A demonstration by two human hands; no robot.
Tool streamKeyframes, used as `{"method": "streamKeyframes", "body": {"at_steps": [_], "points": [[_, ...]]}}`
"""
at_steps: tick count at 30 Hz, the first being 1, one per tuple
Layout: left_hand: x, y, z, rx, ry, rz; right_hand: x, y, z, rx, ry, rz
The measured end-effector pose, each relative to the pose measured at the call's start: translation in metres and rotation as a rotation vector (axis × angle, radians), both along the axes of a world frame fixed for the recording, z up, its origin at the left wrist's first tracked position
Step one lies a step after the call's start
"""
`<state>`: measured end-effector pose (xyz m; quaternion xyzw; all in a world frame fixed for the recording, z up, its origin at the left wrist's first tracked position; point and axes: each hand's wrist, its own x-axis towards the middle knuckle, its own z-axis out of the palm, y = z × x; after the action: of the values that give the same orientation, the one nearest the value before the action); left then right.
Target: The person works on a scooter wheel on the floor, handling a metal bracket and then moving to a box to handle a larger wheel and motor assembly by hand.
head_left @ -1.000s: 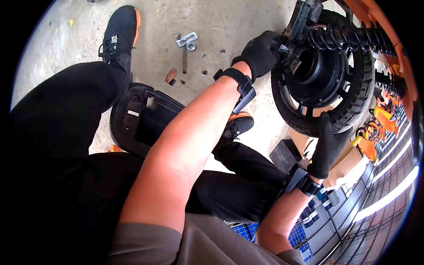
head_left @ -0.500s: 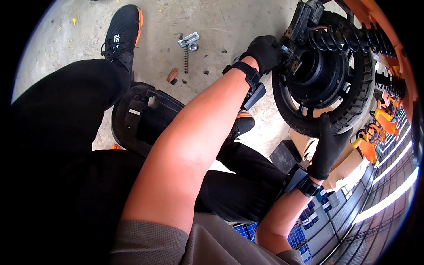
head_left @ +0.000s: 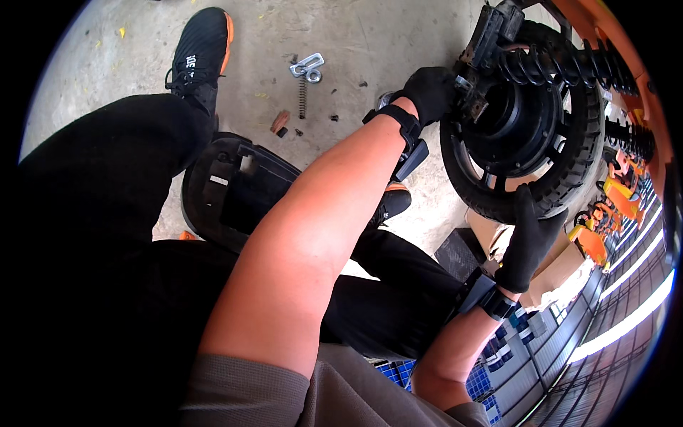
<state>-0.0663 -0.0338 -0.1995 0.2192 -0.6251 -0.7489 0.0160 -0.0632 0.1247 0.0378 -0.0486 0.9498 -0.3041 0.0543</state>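
A black scooter-type wheel (head_left: pixel 523 171) with a thick treaded tyre and a broad hub stands at the upper right, below a swingarm end (head_left: pixel 487 43). At the axle end, beside a small metal bracket (head_left: pixel 475 107), my left hand (head_left: pixel 429 94) in a black glove is closed with its fingers curled. Whatever lies in those fingers is hidden. My right hand (head_left: pixel 530 238), gloved too, grips the lower part of the tyre, thumb on the near side and fingers mostly out of sight behind it.
Coil-spring shock absorbers (head_left: pixel 569 67) and an orange frame (head_left: pixel 622 35) flank the wheel. On the concrete floor lie a metal plate (head_left: pixel 306 65), a nut (head_left: pixel 314 75), a spring (head_left: pixel 302 98) and small bits. A black plastic cover (head_left: pixel 206 192) rests near my legs; cardboard (head_left: pixel 558 274) is below the wheel.
Very little differs. The view has shifted slightly, and my left hand has turned a little at the axle end. My right hand stays on the tyre.
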Motion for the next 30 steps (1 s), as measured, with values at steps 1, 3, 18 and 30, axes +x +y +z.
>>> {"method": "streamKeyframes", "body": {"at_steps": [1,3,18,30], "points": [[0.000,0.003,-0.002,-0.024,0.028,0.002,0.000,0.000,0.000,0.007,0.002,-0.002],[0.002,0.007,0.003,-0.046,0.017,0.025,0.000,0.002,-0.001,0.018,0.007,-0.009],[0.016,0.018,-0.008,0.646,0.311,0.116,-0.002,0.003,0.002,0.022,-0.067,-0.052],[0.016,0.030,0.014,1.052,-0.039,0.155,0.000,0.001,0.001,0.024,-0.042,-0.085]]}}
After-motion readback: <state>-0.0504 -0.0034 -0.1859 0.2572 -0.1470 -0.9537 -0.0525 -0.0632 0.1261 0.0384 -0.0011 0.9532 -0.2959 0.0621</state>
